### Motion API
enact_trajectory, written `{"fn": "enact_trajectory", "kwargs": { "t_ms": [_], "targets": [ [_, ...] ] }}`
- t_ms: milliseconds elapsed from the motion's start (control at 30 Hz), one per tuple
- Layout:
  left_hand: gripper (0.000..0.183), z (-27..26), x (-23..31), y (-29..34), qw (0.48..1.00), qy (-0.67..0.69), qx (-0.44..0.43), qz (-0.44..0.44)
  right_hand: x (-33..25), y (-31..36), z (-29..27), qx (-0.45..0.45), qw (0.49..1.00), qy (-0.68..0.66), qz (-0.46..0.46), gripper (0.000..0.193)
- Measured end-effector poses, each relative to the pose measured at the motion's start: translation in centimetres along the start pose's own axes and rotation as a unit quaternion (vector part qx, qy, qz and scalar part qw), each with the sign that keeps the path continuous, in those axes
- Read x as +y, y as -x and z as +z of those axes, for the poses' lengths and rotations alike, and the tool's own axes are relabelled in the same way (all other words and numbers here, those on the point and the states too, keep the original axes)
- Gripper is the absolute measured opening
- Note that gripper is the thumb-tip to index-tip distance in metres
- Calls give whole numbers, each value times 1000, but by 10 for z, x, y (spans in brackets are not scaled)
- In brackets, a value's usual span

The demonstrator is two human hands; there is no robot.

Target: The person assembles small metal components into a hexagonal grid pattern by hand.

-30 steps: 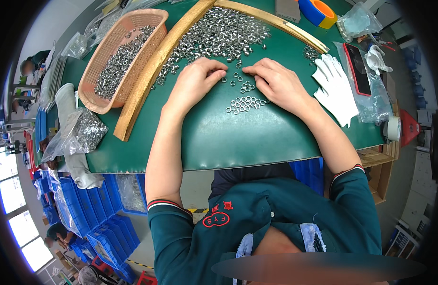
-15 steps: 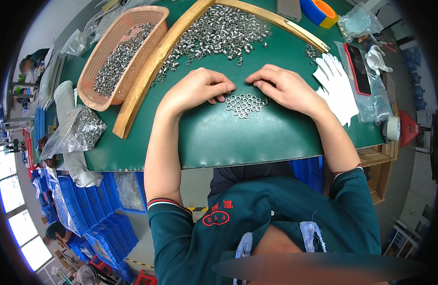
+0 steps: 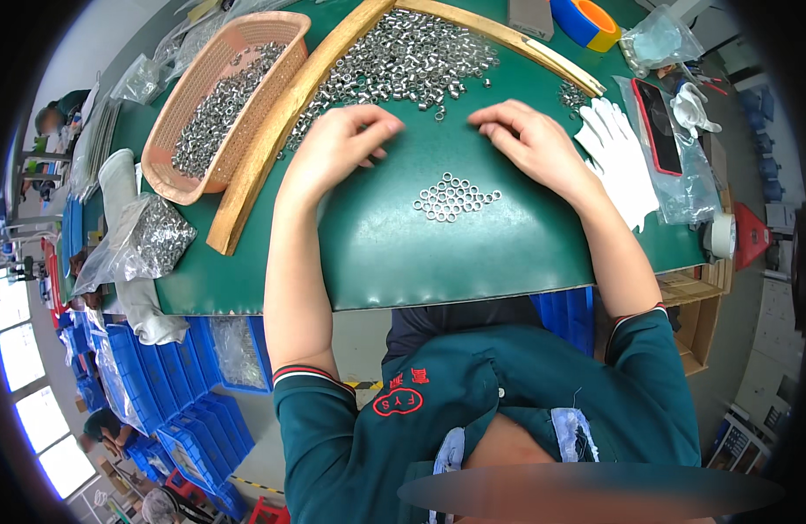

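Observation:
A cluster of small metal rings (image 3: 453, 198) stands on the green table mat in front of me, most of them upright with their holes showing. Beyond it lies a big loose heap of the same kind of rings (image 3: 403, 57). My left hand (image 3: 346, 144) hovers between the heap's near left edge and the cluster, thumb and fingers loosely bent and apart, with nothing visible in it. Over the mat to the right, my right hand (image 3: 527, 144) is held the same way, thumb apart from the fingers. Neither hand touches the cluster.
Wooden strips (image 3: 272, 166) border the heap. Left of them stands a pink plastic basket (image 3: 162, 166) of rings, near a clear bag of metal parts (image 3: 162, 236). At right lie a white glove (image 3: 621, 162), a red-edged phone (image 3: 658, 131) and tape rolls (image 3: 586, 22).
Both hands have drawn away from the cluster, outward and toward the heap, leaving a wider gap between them. The cluster's outline has shifted slightly, with rings at its right end now uncovered.

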State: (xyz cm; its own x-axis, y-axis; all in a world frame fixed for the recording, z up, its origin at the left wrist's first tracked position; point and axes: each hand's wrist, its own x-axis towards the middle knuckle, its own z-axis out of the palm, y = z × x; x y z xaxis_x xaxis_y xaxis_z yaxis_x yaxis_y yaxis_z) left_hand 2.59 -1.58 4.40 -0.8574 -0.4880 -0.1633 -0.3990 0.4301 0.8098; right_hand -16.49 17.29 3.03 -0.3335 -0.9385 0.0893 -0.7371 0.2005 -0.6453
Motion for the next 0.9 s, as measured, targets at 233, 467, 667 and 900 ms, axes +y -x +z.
{"fn": "enact_trajectory", "kwargs": {
  "t_ms": [233, 467, 667, 900],
  "targets": [
    [32, 17, 2, -6, 965, -230, 125, 14, 21, -13, 5, 112, 980, 144, 79, 31],
    [39, 50, -4, -22, 935, -258, 166, 177, -4, -13, 21, 39, 992, 108, -41, 43],
    [26, 45, 5, -10, 957, -209, 64, 190, -9, -4, 12, -8, 996, 72, -44, 27],
    [21, 39, 0, -4, 964, -162, 58, 202, -4, 1, 10, 0, 1000, -3, -28, 17]
  ]
}}
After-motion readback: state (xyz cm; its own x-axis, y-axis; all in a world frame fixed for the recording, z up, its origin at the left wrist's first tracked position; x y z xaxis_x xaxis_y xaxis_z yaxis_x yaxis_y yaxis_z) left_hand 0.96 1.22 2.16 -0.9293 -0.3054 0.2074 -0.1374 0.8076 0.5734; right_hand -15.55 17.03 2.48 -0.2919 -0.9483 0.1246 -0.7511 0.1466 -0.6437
